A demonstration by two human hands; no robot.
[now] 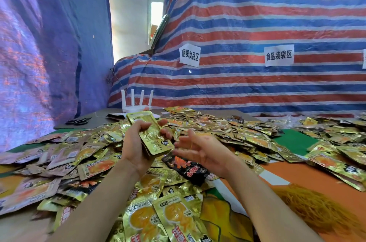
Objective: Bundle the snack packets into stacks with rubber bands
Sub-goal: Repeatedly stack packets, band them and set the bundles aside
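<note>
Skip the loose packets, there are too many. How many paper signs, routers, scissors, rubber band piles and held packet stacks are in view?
Paper signs: 3, one cut off at the right edge
Router: 1
Scissors: 1
Rubber band pile: 1
Held packet stack: 1
Total: 7

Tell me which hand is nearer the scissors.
Left. The left hand, holding a stack of gold packets, is right of the scissors; the right hand lies further right, beyond it.

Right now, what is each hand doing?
Left hand: fingers curled round a stack of gold packets.
Right hand: open, fingers spread, gripping no packet.
</note>
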